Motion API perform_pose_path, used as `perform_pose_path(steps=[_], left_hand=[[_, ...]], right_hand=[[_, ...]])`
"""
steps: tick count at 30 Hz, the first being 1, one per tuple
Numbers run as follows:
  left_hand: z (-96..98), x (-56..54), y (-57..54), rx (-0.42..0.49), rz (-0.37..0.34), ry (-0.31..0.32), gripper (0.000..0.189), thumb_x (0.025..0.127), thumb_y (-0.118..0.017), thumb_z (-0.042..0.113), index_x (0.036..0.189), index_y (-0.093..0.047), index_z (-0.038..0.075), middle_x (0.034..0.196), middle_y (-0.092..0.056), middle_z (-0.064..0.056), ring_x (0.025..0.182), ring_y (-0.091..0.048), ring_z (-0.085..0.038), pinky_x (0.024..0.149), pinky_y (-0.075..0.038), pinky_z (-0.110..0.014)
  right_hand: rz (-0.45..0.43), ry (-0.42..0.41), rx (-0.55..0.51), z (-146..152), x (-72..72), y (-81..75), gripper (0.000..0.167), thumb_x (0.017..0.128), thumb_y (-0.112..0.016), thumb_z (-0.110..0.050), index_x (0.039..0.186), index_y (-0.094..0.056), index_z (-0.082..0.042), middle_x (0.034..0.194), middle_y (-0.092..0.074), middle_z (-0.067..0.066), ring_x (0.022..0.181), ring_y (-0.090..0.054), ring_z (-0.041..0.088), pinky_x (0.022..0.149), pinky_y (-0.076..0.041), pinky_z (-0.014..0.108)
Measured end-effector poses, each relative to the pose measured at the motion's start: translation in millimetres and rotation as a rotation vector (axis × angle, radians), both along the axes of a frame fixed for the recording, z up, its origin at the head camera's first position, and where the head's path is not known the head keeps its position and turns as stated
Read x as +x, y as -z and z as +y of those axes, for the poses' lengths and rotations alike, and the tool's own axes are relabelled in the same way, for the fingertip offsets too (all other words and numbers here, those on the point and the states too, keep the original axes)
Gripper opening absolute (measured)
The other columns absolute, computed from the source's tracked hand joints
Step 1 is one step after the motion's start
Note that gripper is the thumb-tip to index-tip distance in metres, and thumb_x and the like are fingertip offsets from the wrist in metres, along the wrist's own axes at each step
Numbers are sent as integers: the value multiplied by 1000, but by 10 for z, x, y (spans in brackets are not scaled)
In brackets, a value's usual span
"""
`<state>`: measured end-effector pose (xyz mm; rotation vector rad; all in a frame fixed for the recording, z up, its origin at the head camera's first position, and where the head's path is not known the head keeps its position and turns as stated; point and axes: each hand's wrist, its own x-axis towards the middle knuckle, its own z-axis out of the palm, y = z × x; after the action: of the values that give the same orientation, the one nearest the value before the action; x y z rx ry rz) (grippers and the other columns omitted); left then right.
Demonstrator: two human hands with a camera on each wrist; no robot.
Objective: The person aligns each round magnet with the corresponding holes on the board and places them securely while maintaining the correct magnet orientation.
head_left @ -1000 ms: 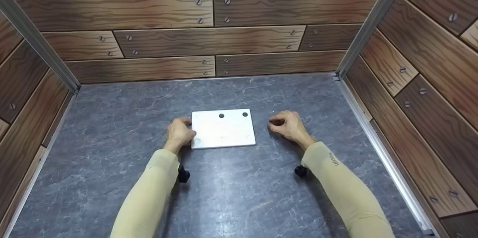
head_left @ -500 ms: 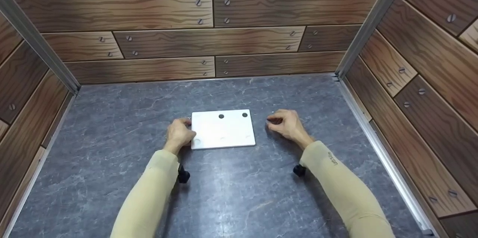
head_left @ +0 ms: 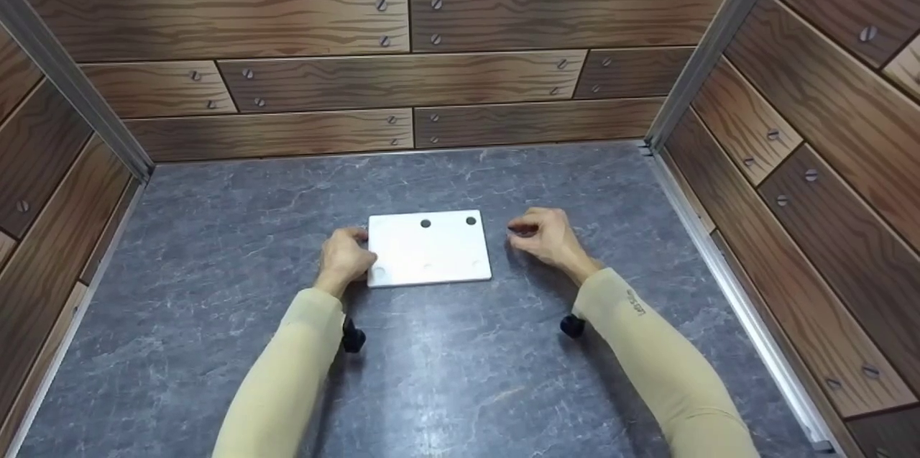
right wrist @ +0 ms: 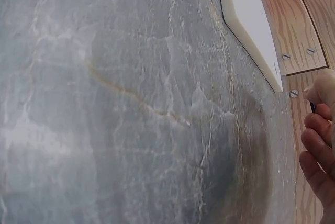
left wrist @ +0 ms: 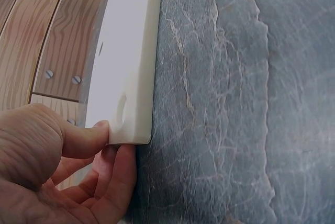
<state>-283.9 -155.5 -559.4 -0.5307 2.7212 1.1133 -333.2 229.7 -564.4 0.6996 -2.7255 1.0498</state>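
Observation:
A white rectangular board (head_left: 431, 249) lies flat on the grey marbled surface. Two dark round spots (head_left: 425, 223) mark its far edge, and faint round recesses (left wrist: 122, 110) run along the near side. My left hand (head_left: 345, 255) grips the board's left edge, thumb on top and fingers against the side. To the right of the board, my right hand (head_left: 552, 236) hovers with thumb and index finger together, pinching a small thin black piece (right wrist: 313, 107). Most of that piece is hidden by the fingertips; its exact kind I cannot tell.
Wood-plank-patterned walls (head_left: 316, 84) enclose the surface at the back and both sides. A metal rail (head_left: 740, 292) runs along the right edge. Black wrist-worn camera mounts (head_left: 573, 326) hang under both sleeves, close over the surface.
My right hand has shifted left and slightly away from me, closer to the board's right edge, still pinching. The left hand and the board stay in place.

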Motion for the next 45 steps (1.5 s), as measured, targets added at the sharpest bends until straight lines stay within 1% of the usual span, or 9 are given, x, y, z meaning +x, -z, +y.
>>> perform_pose_path(steps=[4, 15, 18, 21, 23, 25, 30, 38, 45], left_hand=[[-4, -2, 13, -12, 3, 4, 53, 91, -72, 4, 144, -73, 6, 147, -73, -20, 119, -70, -33, 94, -64, -39], [-2, -3, 6, -17, -5, 2, 53, 91, -71, 3, 144, -73, 5, 148, -73, -20, 122, -69, -34, 104, -63, -46], [13, 3, -9, -18, -7, -7, 54, 91, -71, 3, 144, -73, 6, 148, -73, -20, 122, -69, -34, 102, -63, -44], [22, -8, -10, -13, -22, -18, 55, 91, -71, 2, 145, -72, 6, 148, -72, -20, 120, -72, -33, 89, -65, -36], [31, -12, -17, -10, -29, -26, 55, 91, -71, 2, 146, -73, 7, 148, -72, -19, 118, -74, -33, 80, -64, -32], [33, -15, -17, -13, -30, -28, 55, 91, -72, 2, 145, -73, 7, 148, -72, -19, 118, -74, -32, 80, -64, -31], [29, -8, -12, -15, -18, -25, 55, 90, -72, 2, 145, -73, 6, 149, -72, -19, 123, -70, -33, 100, -64, -41], [23, -2, -12, -11, -17, -20, 55, 91, -72, 3, 146, -72, 7, 151, -71, -19, 128, -68, -34, 111, -61, -47], [11, -2, 2, -17, -1, -19, 53, 91, -71, 4, 144, -74, 7, 150, -73, -19, 132, -67, -35, 114, -60, -48]], right_hand=[[16, -11, 4, -24, -3, 2, 21, 89, -86, -9, 109, -89, -2, 96, -83, 15, 88, -80, 27, 80, -67, 35], [24, -37, -13, -120, 30, -52, 21, 88, -87, -9, 107, -89, 0, 94, -82, 16, 87, -79, 29, 79, -65, 34], [21, -44, -13, -150, 42, -59, 21, 88, -88, -9, 107, -89, 0, 95, -82, 17, 87, -79, 29, 80, -67, 39], [17, -49, -19, -179, 52, -62, 20, 89, -88, -9, 107, -88, 0, 95, -82, 16, 88, -80, 29, 81, -68, 41], [12, -48, -23, -199, 62, -66, 20, 89, -88, -9, 107, -89, -1, 95, -83, 15, 88, -80, 28, 81, -68, 40], [6, -49, -27, -217, 70, -67, 19, 88, -88, -9, 106, -89, -1, 95, -83, 15, 87, -79, 28, 81, -67, 36], [-10, -64, -26, -257, 85, -65, 18, 89, -89, -8, 105, -89, -1, 94, -83, 14, 87, -79, 29, 79, -65, 31], [-30, -80, -12, -305, 114, -47, 18, 90, -88, -8, 107, -89, -4, 96, -84, 14, 88, -79, 26, 81, -68, 46], [-22, -118, -25, -358, 144, -13, 15, 89, -89, -9, 103, -89, -4, 94, -84, 12, 85, -78, 23, 77, -63, 27]])
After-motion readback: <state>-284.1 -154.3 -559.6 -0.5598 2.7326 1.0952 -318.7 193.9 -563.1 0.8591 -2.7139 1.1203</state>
